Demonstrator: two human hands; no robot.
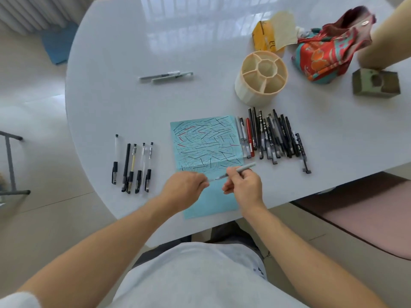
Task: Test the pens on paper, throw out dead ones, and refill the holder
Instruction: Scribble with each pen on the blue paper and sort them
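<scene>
Over the scribbled blue paper, the right hand grips a grey pen while the left hand pinches its tip end. The empty holder stands on the surface behind a row of pens; five more pens lie left.

A glossy white table with a rounded end reflects bright window panes. Below lies a pale tiled floor, with a blue cushion near pleated white curtains and a dusty-pink seat at right.
</scene>
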